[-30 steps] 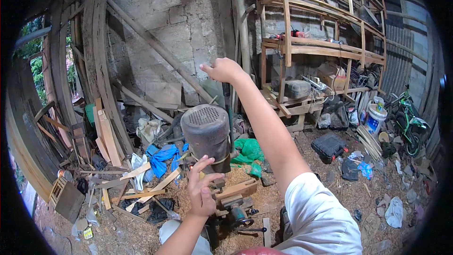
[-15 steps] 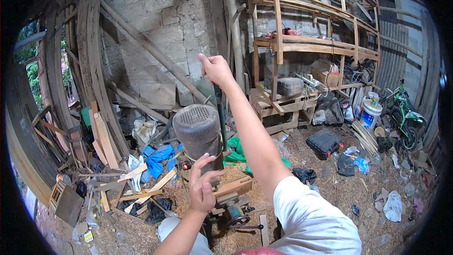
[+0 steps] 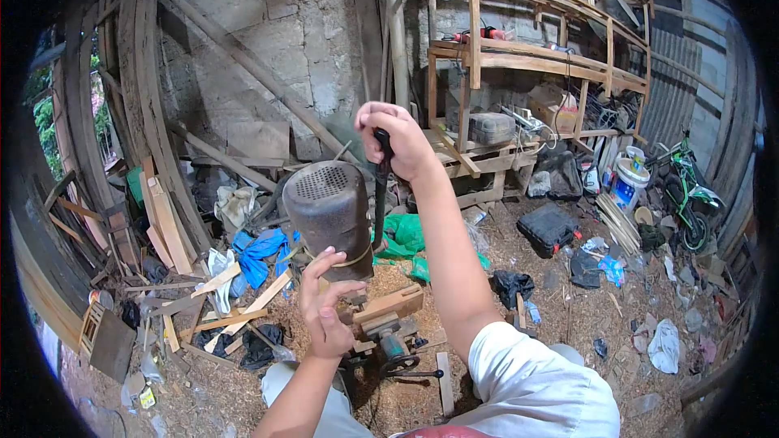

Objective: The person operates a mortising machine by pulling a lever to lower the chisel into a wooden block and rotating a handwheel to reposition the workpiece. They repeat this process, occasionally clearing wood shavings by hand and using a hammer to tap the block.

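In the head view, a grey machine motor [image 3: 329,215] with a perforated round top stands in front of me. My right hand [image 3: 398,139] is wrapped round the black grip of a long lever [image 3: 380,203] beside the motor. Below the housing, my left hand [image 3: 326,308] has its fingers bent and apart, fingertips right at the motor's lower edge, holding nothing. Under the motor, a wood block [image 3: 391,305] lies at a vise-like base with a dark handwheel [image 3: 399,365]. The machine's working tip is hidden behind my left hand and the housing.
Wood offcuts [image 3: 243,320] and a blue plastic sheet [image 3: 258,258] litter the sawdust floor at left. A black tool case [image 3: 548,229] lies at right, near a white bucket [image 3: 630,182] and a green small bike [image 3: 690,203]. A wooden rack [image 3: 552,69] stands behind.
My right hand has come down and slightly right with the lever's grip, its fingers now more fully round it. My left hand stays by the motor's lower edge. The view has shifted a little.
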The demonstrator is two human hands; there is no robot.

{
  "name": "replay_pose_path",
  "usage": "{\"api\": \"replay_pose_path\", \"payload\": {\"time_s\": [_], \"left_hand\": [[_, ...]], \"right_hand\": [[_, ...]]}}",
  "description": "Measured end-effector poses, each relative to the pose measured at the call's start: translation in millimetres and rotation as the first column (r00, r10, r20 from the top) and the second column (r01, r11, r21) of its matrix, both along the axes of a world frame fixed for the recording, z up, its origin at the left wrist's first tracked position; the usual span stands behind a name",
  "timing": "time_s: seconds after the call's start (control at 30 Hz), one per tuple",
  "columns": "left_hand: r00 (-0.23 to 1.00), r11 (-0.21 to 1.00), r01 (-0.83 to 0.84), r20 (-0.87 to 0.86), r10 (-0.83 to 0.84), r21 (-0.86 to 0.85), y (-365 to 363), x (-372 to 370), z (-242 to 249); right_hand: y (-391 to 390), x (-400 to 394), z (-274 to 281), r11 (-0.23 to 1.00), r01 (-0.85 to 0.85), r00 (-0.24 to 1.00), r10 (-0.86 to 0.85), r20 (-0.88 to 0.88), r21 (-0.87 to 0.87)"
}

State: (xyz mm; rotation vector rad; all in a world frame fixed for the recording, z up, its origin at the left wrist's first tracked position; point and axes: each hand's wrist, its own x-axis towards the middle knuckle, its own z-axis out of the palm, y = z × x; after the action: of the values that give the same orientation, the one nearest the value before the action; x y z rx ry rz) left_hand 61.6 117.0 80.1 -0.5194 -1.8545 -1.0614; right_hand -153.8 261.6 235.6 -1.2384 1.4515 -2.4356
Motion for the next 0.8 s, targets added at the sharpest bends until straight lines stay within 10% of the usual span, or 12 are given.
{"api": "replay_pose_path", "payload": {"time_s": [0.8], "left_hand": [[1.0,0.997,0.016,0.014,-0.015,-0.07,-13,-4,6]], "right_hand": [[-3,46,-58,0.95,0.225,0.959,-0.256,-0.124,-0.217]]}}
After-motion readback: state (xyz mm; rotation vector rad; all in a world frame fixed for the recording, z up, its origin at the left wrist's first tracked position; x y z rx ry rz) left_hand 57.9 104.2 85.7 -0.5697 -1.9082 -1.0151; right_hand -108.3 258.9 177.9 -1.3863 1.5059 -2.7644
